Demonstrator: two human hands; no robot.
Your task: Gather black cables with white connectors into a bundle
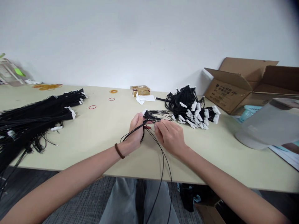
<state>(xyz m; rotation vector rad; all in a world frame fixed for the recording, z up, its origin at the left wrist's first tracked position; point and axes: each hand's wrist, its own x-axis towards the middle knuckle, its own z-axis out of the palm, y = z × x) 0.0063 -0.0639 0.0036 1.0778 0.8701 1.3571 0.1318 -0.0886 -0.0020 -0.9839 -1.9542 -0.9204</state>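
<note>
My left hand point(135, 132) is closed round a bundle of thin black cables point(156, 115) with white connectors, at the middle of the beige table point(98, 137). My right hand point(170, 135) pinches the same cables just to the right of it. Loose cable ends point(163, 174) hang over the front table edge toward my lap. A brown bead bracelet point(119, 151) sits on my left wrist.
A long pile of black cables point(35, 115) lies at the left. A heap of coiled bundles with white connectors point(193, 109) sits behind my right hand. Rubber bands point(92, 107), a small gold box point(140, 90), an open cardboard box point(245, 84) and a grey jug point(268, 124) stand around.
</note>
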